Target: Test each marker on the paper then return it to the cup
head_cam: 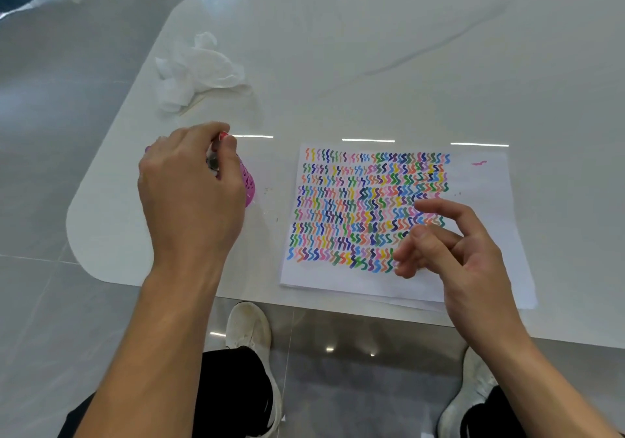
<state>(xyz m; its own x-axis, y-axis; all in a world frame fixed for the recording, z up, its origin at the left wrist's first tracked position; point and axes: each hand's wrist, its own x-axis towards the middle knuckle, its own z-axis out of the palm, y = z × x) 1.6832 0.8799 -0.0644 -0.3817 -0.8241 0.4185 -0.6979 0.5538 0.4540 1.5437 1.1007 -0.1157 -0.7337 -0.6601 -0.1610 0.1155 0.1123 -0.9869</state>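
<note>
Pink cup (248, 184) left of the paper (480, 184): a swap between tests, probably.
Curled left hand (192, 184) over the cup, pinching a red-tipped marker (224, 136); held right hand (453, 251) loosely spread, empty, above the squiggles. Next called for a clean lift without tipping. Glossy white table (372, 65), crumpled tissue (196, 69), grey tiled floor (50, 116).

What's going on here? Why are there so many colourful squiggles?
Someone is trying out markers on a sheet of paper, which is already nearly full of squiggles in many colours. Right now the left hand is over the pink cup and its fingers pinch the top of a marker standing in it. The right hand hovers over the paper and holds nothing. A crumpled tissue lies further back on the table.
</note>
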